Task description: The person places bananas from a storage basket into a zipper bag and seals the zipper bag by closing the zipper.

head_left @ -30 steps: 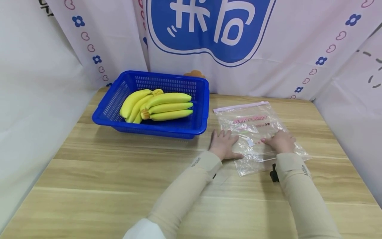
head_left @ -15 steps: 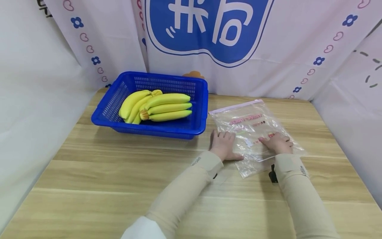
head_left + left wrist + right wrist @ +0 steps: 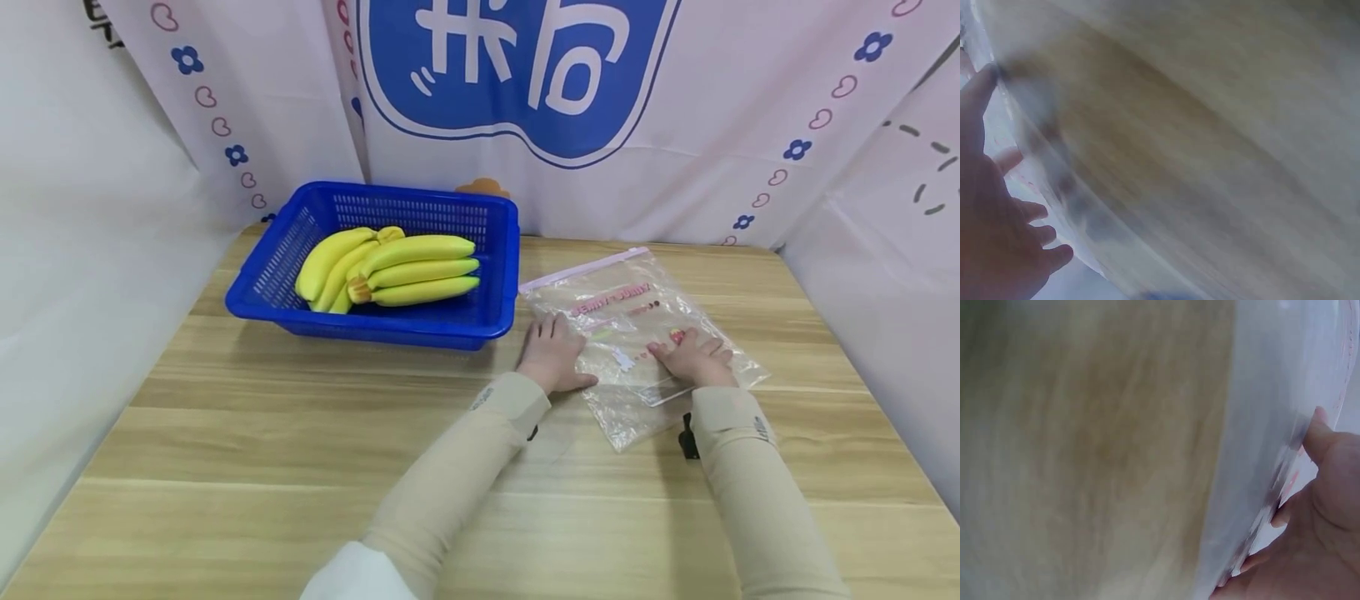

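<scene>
A clear zip bag (image 3: pixel 637 325) with a pink seal strip and pink lettering too small to read lies flat on the wooden table (image 3: pixel 262 450). The left hand (image 3: pixel 550 354) and right hand (image 3: pixel 693 358) press on it, fingers spread straight. Left of it a blue basket (image 3: pixel 506 250) holds bananas (image 3: pixel 390 267). Behind hangs a white curtain (image 3: pixel 675 150) with blue characters.

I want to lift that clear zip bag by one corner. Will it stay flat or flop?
The zip bag looks thin, crinkled and empty, so it would probably droop. Both hands, left hand and right hand, lie flat on it; the glossy film may slide easily on the table.
</scene>
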Demonstrator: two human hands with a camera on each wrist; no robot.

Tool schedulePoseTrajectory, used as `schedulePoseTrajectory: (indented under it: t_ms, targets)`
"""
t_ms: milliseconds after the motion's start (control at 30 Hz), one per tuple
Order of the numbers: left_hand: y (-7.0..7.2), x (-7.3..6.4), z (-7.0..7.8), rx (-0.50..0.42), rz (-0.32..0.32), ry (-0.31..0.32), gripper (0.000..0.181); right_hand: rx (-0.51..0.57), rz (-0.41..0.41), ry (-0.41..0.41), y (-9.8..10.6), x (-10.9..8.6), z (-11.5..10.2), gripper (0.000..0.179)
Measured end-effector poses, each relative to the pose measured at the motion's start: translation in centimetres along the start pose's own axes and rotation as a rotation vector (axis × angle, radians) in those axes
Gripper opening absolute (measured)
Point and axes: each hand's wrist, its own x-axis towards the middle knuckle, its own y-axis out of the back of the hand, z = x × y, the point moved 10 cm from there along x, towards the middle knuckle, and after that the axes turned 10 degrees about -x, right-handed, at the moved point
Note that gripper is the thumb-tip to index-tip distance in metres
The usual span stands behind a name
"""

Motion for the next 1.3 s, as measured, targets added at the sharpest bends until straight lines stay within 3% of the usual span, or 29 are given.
schedulePoseTrajectory:
  t_ms: [233,533,867,1133,1300]
  targets:
    - [-0.2,0.8,-0.7,-0.074,-0.015,0.013,0.103,-0.02,-0.006,0.002,0.3,-0.1,-0.1,0.088]
    - [-0.6,0.8,-0.8,-0.128,-0.073,-0.031,0.104,-0.038,-0.027,0.0,-0.1,0.3,0.0,0.088]
    - [-0.4,0.7,-0.6,-0.141,-0.083,-0.063,0.11,-0.155,0.06,0.077,1.0,0.9,-0.6,0.084]
    - [-0.5,0.9,-0.4,-0.118,-0.078,-0.07,0.115,-0.171,0.061,0.068,1.1,0.9,-0.6,0.081]
    - [-0.6,0.8,-0.4,-0.147,-0.094,-0.07,0.107,-0.134,0.05,0.058,0.9,1.1,-0.5,0.084]
